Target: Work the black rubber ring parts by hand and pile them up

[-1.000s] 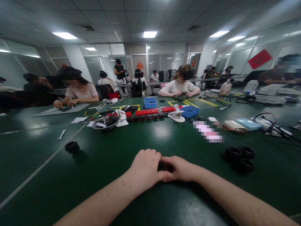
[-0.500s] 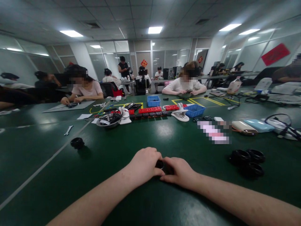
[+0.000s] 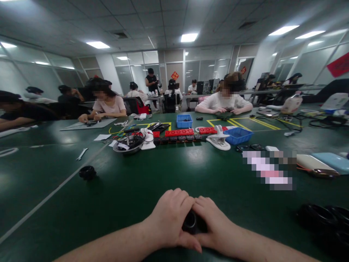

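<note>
Low at the front of the green table [image 3: 131,189], both my hands are closed round a black ring-shaped part [image 3: 190,221]. My left hand [image 3: 172,218] curls over its left side, thumb pointing down to the right. From the other side my right hand [image 3: 215,225] wraps it, and the fingertips of the two hands meet above it. Only the dark, hollow top of the part shows; the rest is hidden by my fingers. A similar black part [image 3: 87,173] stands alone to the left. Several more black ring-shaped parts [image 3: 317,216] are grouped at the far right.
A small wrench [image 3: 82,154] lies at the left. Further back are a bowl of cables [image 3: 128,145], red and black socket strips [image 3: 179,132], a white clip stand [image 3: 219,139] and blue bins [image 3: 237,135]. Power banks [image 3: 316,164] lie at the right. Several people sit round the tables.
The view has shifted, so my hands and the right-hand black parts appear lower. My hands have turned a little round the part, and their fingertips now meet above it.
</note>
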Tool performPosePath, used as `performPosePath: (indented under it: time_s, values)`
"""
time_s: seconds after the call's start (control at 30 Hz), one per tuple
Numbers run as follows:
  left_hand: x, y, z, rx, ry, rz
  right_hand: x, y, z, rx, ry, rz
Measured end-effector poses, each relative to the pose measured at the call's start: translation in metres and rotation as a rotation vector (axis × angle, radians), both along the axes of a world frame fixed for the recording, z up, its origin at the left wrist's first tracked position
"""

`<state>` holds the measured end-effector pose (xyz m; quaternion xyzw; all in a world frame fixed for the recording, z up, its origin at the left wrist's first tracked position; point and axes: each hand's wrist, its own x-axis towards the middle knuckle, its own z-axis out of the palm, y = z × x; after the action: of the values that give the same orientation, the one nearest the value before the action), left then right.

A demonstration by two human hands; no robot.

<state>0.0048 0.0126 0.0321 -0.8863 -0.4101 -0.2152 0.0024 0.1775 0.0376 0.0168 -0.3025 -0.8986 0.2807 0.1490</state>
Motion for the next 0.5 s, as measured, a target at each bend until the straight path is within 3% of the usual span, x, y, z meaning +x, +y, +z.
performPosePath:
  time_s: [0.13, 0.2, 0.5]
  values:
    - [-0.013, 0.000, 0.008, -0.055, -0.096, -0.327, 0.004, 0.007, -0.001, -0.033, -0.002, 0.072]
    - [-0.018, 0.000, 0.016, -0.148, -0.064, -0.409, 0.005, 0.008, -0.002, -0.058, -0.004, 0.075]
    - [-0.017, -0.004, 0.034, -0.289, 0.003, -0.476, 0.011, 0.007, 0.003, -0.125, -0.003, 0.180]
